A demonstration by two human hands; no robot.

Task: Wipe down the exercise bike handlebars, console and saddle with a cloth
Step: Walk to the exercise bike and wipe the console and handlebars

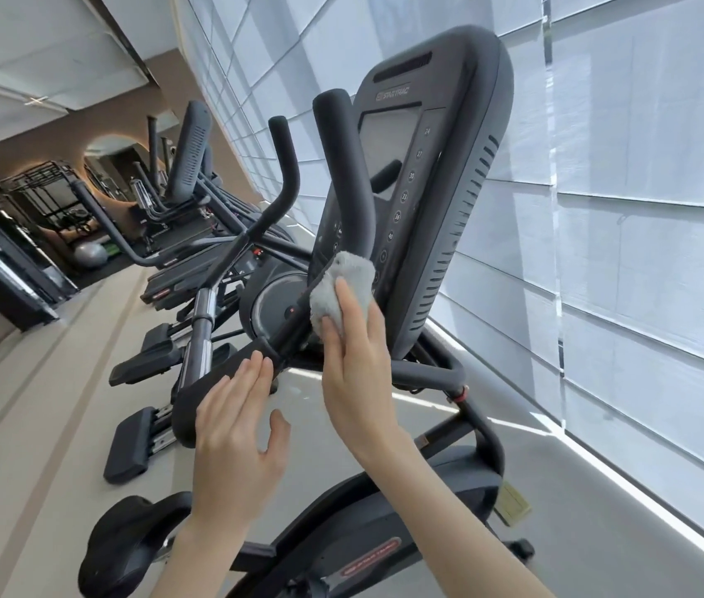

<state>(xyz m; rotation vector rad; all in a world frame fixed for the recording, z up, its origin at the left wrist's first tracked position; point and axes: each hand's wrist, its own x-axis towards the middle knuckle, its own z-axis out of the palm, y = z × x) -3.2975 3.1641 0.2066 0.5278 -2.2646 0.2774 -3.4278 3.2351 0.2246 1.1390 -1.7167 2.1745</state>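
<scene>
Bare forearms rise from the bottom edge of the frame toward the bike. At centre, the right hand [356, 373] presses a grey cloth [341, 295] with its fingers [348, 304] laid flat and close together over the fabric, pinning it against the lower part of the padded handlebar upright [348, 174], just in front of the console's lower edge. The cloth is bunched and fluffy, wrapping partly around the bar. Below and left of it, the left hand [235, 438] is spread open and holds nothing, thumb apart; its fingertips [261, 366] lie against or just over the dark padded bar [212, 394] that runs toward the lower left, and contact cannot be told for sure. Outward from the hands, the dark console [440, 200] fills the upper centre, tilted in the frame, with a blank screen and a column of round buttons. The saddle [125, 545] sits at lower left, untouched. More exercise machines [186, 166] line the left side, and pale window blinds [643, 209] cover the right.
</scene>
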